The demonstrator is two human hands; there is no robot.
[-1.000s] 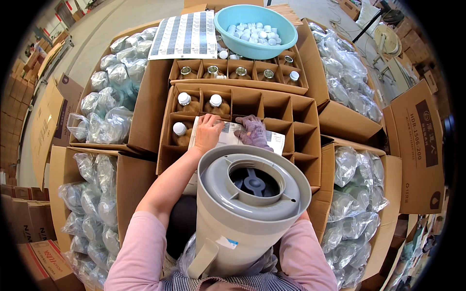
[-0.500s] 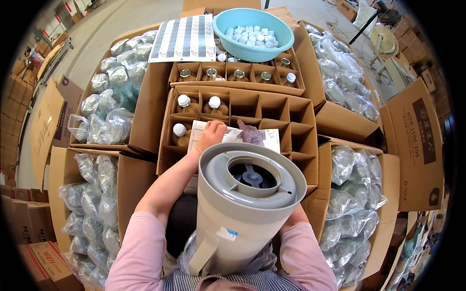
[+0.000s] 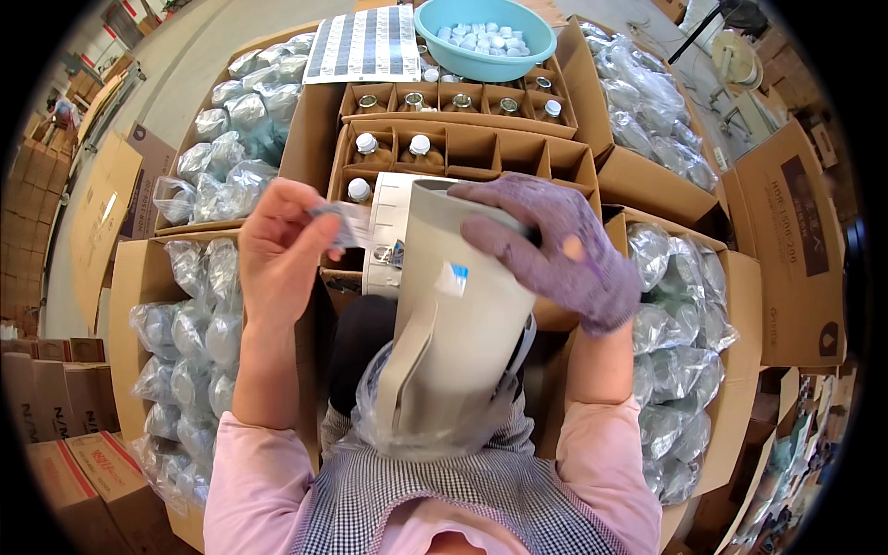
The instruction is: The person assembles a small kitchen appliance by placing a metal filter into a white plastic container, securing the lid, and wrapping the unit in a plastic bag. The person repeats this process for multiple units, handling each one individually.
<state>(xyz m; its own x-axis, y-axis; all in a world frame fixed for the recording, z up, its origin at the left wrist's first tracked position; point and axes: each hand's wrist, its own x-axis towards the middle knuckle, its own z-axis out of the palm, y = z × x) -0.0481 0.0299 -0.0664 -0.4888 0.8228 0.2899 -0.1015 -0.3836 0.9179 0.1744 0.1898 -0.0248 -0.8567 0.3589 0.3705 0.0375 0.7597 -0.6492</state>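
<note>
A large pale grey jug-like container (image 3: 453, 338) with a side handle rests at my lap, its top tilted away from me. My right hand (image 3: 564, 245), in a purple-grey knitted glove, curls its fingers over the container's upper end. My bare left hand (image 3: 282, 245) pinches a small, partly see-through label (image 3: 351, 227) between thumb and fingers, left of the container. Behind the container lies a white sheet (image 3: 388, 199) with printed marks. Crumpled clear plastic (image 3: 375, 416) wraps the container's lower part.
Ahead, a divided carton (image 3: 564, 166) holds a few white-capped bottles; another carton (image 3: 462, 120) beyond holds several bottles. A light blue basin (image 3: 486, 65) of caps and a label sheet (image 3: 361, 46) lie on top. Cartons of plastic-wrapped bottles (image 3: 190, 333) flank me.
My left hand has lifted off the white sheet and moved left with a label. The container's top has tipped away from me, and my right hand has come over it from behind.
</note>
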